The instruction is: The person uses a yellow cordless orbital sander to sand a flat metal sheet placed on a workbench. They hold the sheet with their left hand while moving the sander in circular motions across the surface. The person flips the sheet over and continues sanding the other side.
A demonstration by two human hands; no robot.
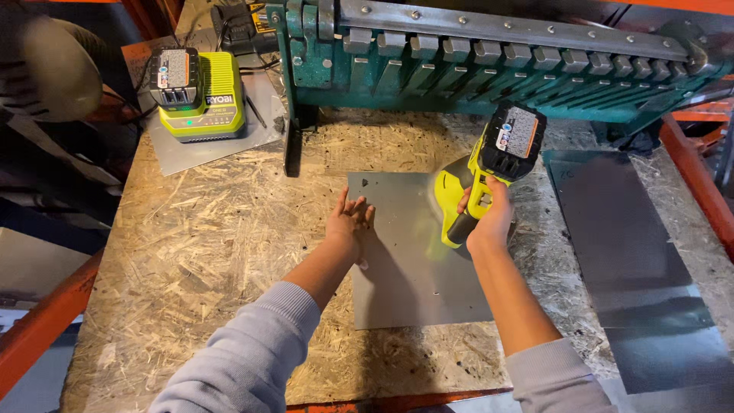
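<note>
A square grey metal sheet lies flat on the chipboard bench. My left hand presses flat on the sheet's left part, fingers together. My right hand grips the handle of a lime-green cordless power tool with a black battery on top. The tool's head rests on the sheet's upper right part and looks blurred.
A green sheet-metal bending brake spans the back of the bench. A lime-green battery charger with a black battery sits at the back left on a thin plate. A long grey metal sheet lies on the right. Orange frame rails border the bench.
</note>
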